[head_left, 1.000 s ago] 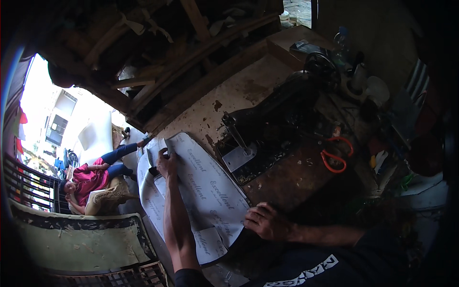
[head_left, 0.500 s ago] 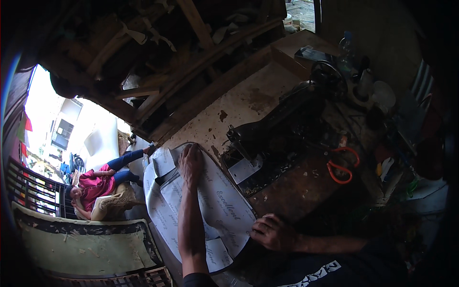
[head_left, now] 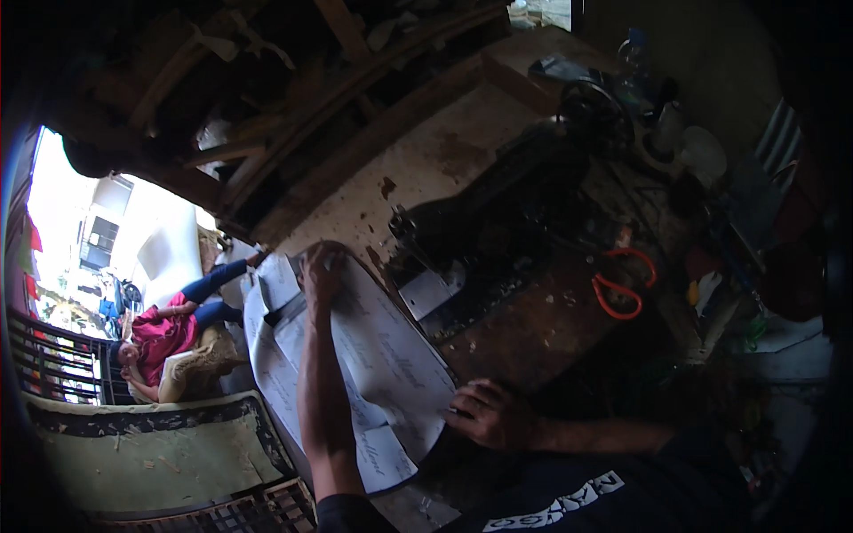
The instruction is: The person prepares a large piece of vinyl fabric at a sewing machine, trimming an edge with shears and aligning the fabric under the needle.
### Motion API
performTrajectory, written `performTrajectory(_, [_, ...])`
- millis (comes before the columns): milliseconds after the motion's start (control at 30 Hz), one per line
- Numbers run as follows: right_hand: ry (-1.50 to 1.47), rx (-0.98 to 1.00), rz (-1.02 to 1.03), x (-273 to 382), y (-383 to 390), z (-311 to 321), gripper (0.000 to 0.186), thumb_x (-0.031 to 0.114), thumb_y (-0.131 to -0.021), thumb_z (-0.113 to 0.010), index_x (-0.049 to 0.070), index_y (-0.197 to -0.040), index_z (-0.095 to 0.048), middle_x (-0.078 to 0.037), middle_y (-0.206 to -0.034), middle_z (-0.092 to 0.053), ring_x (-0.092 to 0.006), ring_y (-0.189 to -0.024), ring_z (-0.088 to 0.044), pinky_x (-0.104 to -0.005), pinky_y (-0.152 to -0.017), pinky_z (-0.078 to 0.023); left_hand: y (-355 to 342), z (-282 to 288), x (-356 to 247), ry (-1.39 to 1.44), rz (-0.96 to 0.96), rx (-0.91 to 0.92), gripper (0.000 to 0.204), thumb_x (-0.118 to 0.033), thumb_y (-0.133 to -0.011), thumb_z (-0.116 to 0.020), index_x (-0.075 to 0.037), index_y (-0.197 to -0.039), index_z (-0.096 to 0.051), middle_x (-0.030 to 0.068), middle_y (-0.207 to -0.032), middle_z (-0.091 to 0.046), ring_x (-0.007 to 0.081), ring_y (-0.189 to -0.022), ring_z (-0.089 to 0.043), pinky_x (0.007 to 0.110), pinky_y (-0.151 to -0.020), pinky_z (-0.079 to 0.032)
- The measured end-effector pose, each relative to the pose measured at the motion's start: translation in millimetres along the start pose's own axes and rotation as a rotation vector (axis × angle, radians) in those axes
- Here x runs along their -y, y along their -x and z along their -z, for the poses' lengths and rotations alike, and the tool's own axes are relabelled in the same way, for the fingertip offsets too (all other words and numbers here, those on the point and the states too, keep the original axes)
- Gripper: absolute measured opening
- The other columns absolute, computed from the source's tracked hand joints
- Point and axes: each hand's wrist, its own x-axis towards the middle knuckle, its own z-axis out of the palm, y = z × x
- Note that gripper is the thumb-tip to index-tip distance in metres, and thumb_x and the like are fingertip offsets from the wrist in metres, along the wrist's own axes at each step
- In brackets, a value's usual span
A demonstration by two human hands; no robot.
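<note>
A long white printed sheet [head_left: 391, 364] lies across the edge of a worn wooden table [head_left: 533, 329]. My left hand [head_left: 318, 271] rests flat on the sheet's far end, arm stretched along it. My right hand [head_left: 484, 413] presses down on the sheet's near edge with fingers curled on it. A black sewing machine [head_left: 498, 222] stands just beyond the sheet, with its metal plate [head_left: 431, 293] close to the paper.
Orange-handled scissors [head_left: 622, 284] lie on the table to the right of the machine. Bottles and clutter [head_left: 666, 115] crowd the far right. A person in a red top [head_left: 164, 333] reclines outside at the left, beside a worn mat [head_left: 151, 453] and a railing.
My left hand has slid further along the sheet toward its far end and lies flat there. The right hand has stayed on the near edge.
</note>
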Motion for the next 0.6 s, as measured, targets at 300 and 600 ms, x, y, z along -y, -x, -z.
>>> performTrajectory(300, [-0.017,-0.057,-0.037,-1,2,-1,0.03,0.019,-0.088,-0.071,0.011,-0.116,-0.078,-0.008,-0.119,-0.067,-0.0276,-0.123,-0.062,-0.0469,-0.111,-0.049,-10,1,-7,-0.083,0.049,0.064,0.026,-0.015,-0.091,-0.079,-0.017,-0.117,-0.081,0.0123,-0.131,-0.071,0.0323,-0.133,-0.061,0.043,-0.114,-0.046])
performTrajectory(600, [-0.046,-0.077,-0.025,-1,1,4,0.028,0.019,-0.088,-0.072,0.007,-0.113,-0.078,-0.008,-0.114,-0.066,-0.0272,-0.118,-0.062,-0.046,-0.108,-0.05,-8,-6,3,0.098,0.108,-0.056,0.019,-0.019,-0.086,-0.083,-0.019,-0.105,-0.085,0.0072,-0.124,-0.074,0.0291,-0.126,-0.065,0.041,-0.11,-0.049])
